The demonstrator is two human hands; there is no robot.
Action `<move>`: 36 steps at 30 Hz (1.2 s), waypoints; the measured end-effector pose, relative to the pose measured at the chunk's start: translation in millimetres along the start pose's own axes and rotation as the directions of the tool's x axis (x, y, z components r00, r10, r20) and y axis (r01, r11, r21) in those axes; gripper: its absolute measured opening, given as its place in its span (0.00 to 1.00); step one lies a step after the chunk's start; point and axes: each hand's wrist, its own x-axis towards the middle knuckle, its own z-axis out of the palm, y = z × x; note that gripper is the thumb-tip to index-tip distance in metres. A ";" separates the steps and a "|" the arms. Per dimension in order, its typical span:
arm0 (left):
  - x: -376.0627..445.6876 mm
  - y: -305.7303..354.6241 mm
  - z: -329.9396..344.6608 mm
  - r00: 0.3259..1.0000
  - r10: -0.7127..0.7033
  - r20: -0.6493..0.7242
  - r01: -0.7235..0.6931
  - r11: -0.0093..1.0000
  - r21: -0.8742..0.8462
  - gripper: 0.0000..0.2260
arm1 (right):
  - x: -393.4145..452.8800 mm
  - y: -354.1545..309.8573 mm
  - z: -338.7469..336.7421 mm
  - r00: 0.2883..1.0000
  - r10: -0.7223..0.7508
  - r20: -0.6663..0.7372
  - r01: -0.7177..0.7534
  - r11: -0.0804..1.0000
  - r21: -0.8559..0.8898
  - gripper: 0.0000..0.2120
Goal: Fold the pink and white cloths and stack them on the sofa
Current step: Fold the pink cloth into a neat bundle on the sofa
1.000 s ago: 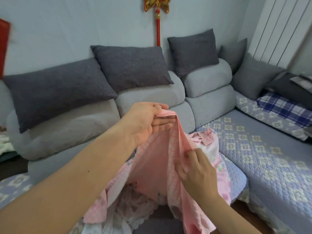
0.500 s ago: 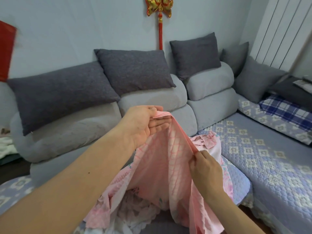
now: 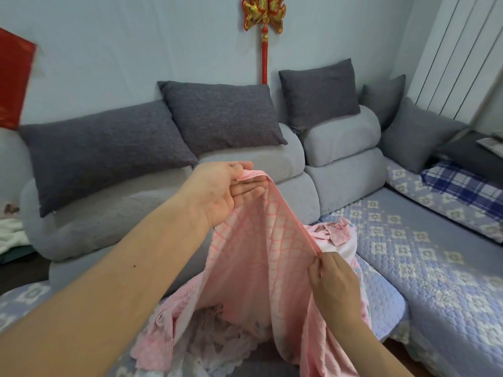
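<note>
A pink cloth (image 3: pixel 261 257) with a diamond pattern hangs lifted above the sofa seat. My left hand (image 3: pixel 228 189) pinches its top corner between thumb and fingers, held high. My right hand (image 3: pixel 333 281) pinches the same hem lower down to the right, so the edge runs taut between both hands. Under it lies a heap of white lacy cloth (image 3: pixel 217 346) and more pink cloth (image 3: pixel 334 231) on the sofa (image 3: pixel 424 268).
Dark grey cushions (image 3: pixel 220 115) line the sofa back. A blue plaid cloth (image 3: pixel 460 186) lies on the right arm of the corner sofa. The quilted blue cover spreads to the right of the heap. A red ornament (image 3: pixel 264 14) hangs on the wall.
My right hand has slid down and to the right along the pink hem, away from my left hand, stretching the edge straighter. My left hand keeps its hold on the corner.
</note>
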 end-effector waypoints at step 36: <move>-3.1 8.3 -15.1 0.995 0.058 -0.087 -0.067 0.992 -0.109 0.11 | -22.9 -30.4 15.6 0.829 -0.178 0.531 0.339 0.914 -0.224 0.30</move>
